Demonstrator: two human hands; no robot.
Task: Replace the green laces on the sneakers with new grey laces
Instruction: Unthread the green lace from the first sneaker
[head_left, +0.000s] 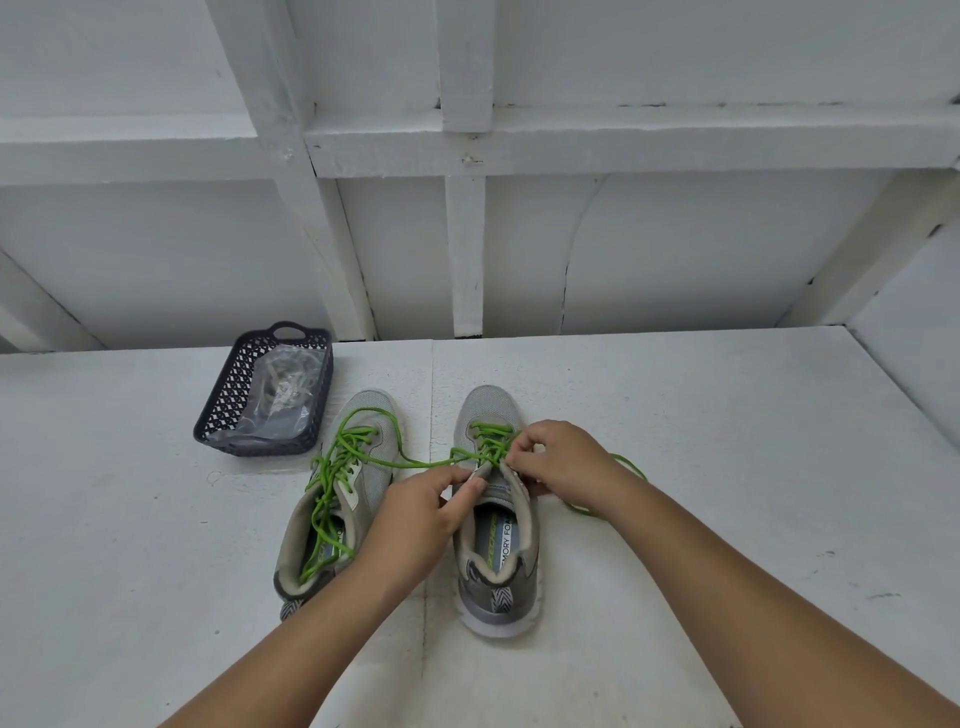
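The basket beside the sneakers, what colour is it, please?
Dark navy basket, head view.

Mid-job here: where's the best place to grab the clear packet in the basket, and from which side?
Pinch the clear packet at its raised upper edge, coming straight down from above. The basket has walls on all sides, so side access is blocked.

You get bright, even, diffuse light with no glare; only soft, faint shadows sit under the sneakers (405, 499) on the white surface (727, 467). Focus is sharp at centre. Wide-angle distortion bends the wall beams (467, 140) toward the edges.
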